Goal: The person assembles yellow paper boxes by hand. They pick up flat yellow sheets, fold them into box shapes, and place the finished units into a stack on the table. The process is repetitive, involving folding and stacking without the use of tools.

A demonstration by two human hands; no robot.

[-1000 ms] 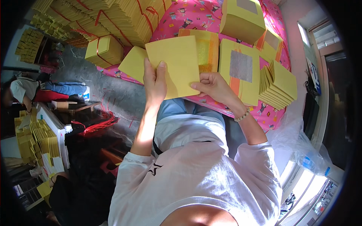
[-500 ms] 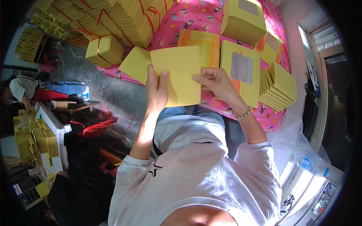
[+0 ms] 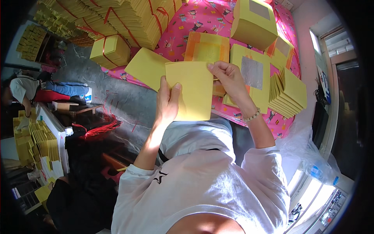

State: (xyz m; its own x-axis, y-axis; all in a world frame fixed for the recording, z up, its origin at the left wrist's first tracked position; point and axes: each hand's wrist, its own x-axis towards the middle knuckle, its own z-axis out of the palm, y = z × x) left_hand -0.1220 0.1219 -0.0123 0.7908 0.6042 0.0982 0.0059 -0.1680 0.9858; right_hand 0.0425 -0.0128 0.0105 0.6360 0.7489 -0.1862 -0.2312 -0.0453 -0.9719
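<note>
A yellow rectangular paper (image 3: 191,93) is held up in front of me; whether it is one sheet or several I cannot tell. My left hand (image 3: 168,103) grips its left edge, with the thumb lying on the front and the fingers mostly behind. At its upper right corner, my right hand (image 3: 226,76) pinches with thumb and forefinger. Behind it lie another yellow paper (image 3: 146,67) at the left and an orange-bordered yellow paper piece (image 3: 207,50). Just right of my right hand is a yellow paper stack with a silver square (image 3: 252,74).
The pink patterned tablecloth (image 3: 180,29) carries a tall bundled yellow stack (image 3: 136,19), a thick yellow block (image 3: 253,29) and fanned yellow papers (image 3: 286,93). Clear plastic (image 3: 307,152) hangs at the right. Red strings (image 3: 103,128) lie at left, where another person (image 3: 25,91) bends.
The yellow paper has come lower and slightly right with my left hand. My right hand has shifted from its right edge up to the upper right corner.
</note>
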